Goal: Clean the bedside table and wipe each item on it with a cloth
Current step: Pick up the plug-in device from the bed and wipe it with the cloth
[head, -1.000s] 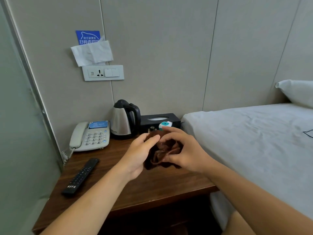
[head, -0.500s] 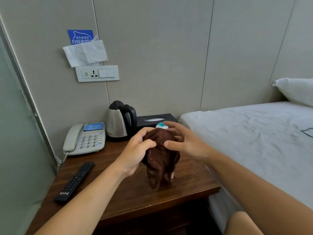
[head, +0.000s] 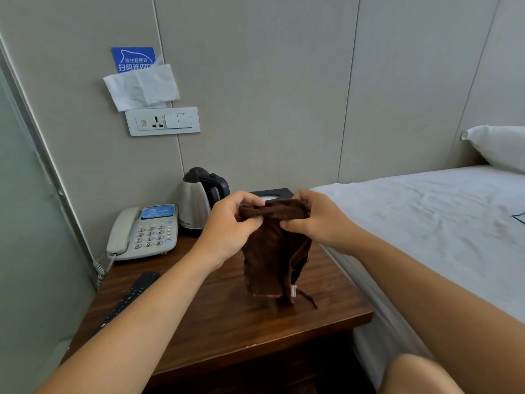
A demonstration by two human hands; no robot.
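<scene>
Wooden counter (head: pixel 227 322) beside bed, grey panelled wall behind. Left hand (head: pixel 230 226) and right hand (head: pixel 315 223) each pinching top edge of brown cloth (head: pixel 272 251), centre frame, hanging clear above counter. Advise spreading, folding flat pad before wiping telephone (head: pixel 145 234), kettle (head: pixel 199 203), remote (head: pixel 127 300).

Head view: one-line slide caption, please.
Both hands, left and right, hold a brown cloth up above the wooden bedside table.

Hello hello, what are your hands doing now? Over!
Left hand and right hand both grip the brown cloth by its top edge. Cloth hangs above the bedside table. Phone, kettle, remote not yet touched.
</scene>
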